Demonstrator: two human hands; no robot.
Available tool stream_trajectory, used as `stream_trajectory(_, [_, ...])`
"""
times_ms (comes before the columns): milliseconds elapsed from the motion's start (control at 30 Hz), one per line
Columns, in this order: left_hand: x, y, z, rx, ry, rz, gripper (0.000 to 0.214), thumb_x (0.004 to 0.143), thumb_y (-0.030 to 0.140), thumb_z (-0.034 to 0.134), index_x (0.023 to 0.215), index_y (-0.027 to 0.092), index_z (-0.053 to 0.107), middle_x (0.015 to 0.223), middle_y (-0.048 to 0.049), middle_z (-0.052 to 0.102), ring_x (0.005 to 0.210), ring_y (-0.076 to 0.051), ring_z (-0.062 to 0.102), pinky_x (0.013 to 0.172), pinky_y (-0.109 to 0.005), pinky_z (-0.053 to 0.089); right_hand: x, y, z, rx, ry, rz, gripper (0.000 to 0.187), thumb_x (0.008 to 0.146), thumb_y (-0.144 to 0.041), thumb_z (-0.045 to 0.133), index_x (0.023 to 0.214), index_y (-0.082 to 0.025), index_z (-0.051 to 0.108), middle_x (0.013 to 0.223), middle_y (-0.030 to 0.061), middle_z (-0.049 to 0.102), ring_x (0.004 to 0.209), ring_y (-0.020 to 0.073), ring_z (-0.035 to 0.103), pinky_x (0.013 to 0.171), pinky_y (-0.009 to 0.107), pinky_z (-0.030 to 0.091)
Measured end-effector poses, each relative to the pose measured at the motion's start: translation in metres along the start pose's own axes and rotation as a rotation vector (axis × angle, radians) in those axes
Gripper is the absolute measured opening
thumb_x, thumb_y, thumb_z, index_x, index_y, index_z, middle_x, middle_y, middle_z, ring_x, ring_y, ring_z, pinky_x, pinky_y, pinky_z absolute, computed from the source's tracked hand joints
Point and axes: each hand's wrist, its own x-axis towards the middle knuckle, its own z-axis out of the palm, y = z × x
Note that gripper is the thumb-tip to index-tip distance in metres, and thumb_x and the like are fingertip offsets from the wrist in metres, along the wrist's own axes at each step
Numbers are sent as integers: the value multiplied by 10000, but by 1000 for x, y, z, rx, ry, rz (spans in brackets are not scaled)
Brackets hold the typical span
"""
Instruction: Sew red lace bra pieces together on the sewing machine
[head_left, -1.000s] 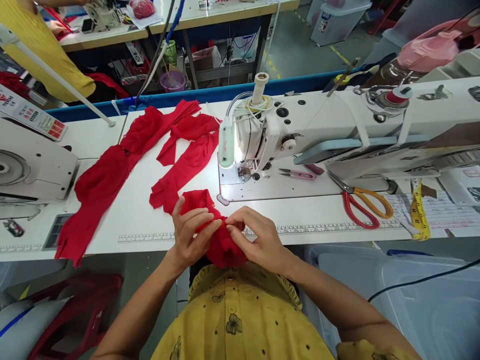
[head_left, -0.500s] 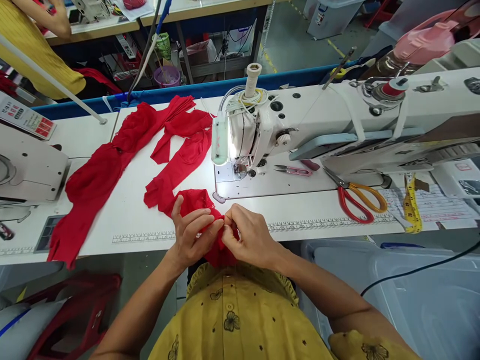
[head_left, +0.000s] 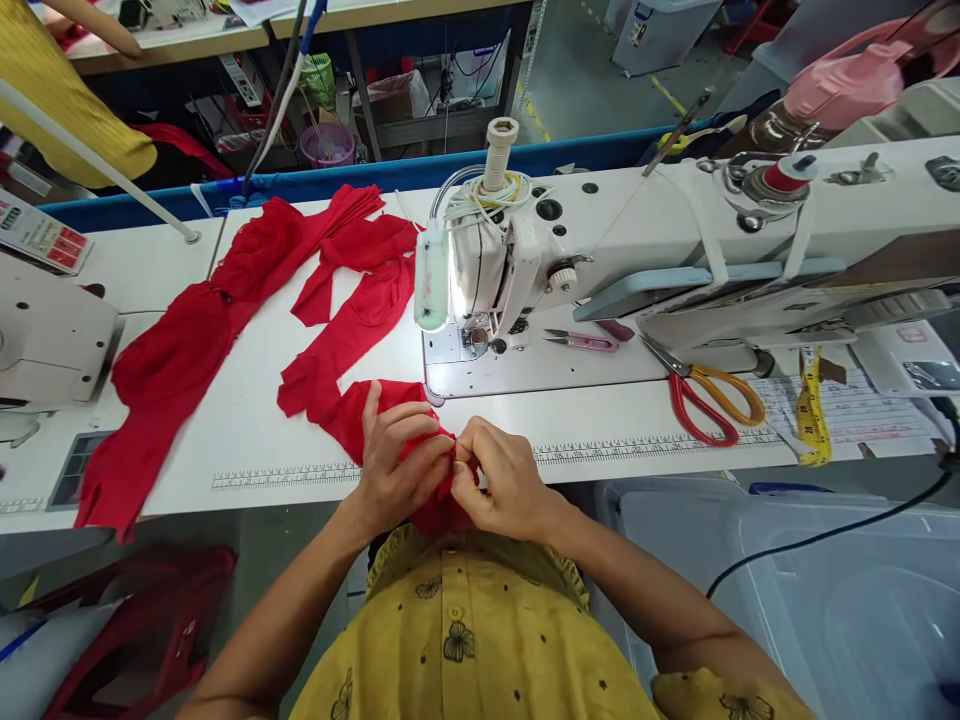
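Here the red cloth [head_left: 439, 512] is held at the near edge of the tabletop [head_left: 262, 420], partly hidden by two hands. By the right hand [head_left: 501, 482] it is pinched, thumb and forefinger drawn tight together; by the left hand [head_left: 401, 470] it is held lightly, the fingers bent and part-spread, one raised. It is bright, thin-looking and crumpled into folds, its near part dropped over the edge against a yellow shirt [head_left: 457, 620].

Just far and left, more red fabric [head_left: 375, 295] is spread; whether the two are joined cannot be told. Farther left, a gathered red garment [head_left: 165, 360] is stretched out, its near end hung over the edge.

Now the white tabletop: a ruler [head_left: 645, 447] is set along the near side, and the far right is filled by a sewing machine [head_left: 637, 215]. Snips [head_left: 589, 342] are laid on its bed, scissors [head_left: 681, 372] to their right, then yellow tape [head_left: 812, 405] over written paper [head_left: 870, 405]. Beyond, a person [head_left: 82, 110] in yellow is seen; near right, a clear tub [head_left: 750, 580].
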Motion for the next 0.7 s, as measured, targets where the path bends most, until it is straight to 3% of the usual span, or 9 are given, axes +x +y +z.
stream_trajectory(167, [-4,-3,3,15,28,-50,205,890,96,664,1040,235,654,1003,-14,690,1071,-211,691,1217,-712,214,-6,6,-1,54,29,27,149,852,-103,495,834,-239,439,720,-42,472,586,109,424,538,252,337])
stream_trajectory(300, [-11,-5,5,-36,24,13,252,897,53,635,1090,213,609,983,-14,740,969,-172,737,1224,-712,199,-10,9,-8,190,29,65,120,890,-124,526,898,-237,487,734,-46,475,585,100,429,535,240,363])
stream_trajectory(467, [-19,-9,5,-82,0,96,228,947,90,583,1138,215,571,1031,-44,769,1017,-191,746,1222,-713,194,-10,7,-15,189,19,95,198,913,-187,599,1102,-237,572,765,-35,523,615,109,476,556,252,408])
stream_trajectory(700, [-16,-7,1,4,-18,208,139,991,128,518,1059,176,629,1002,-79,782,1051,-217,742,1233,-681,227,-8,6,-12,176,22,84,97,948,-148,553,945,-221,617,766,-18,585,629,99,523,572,242,432])
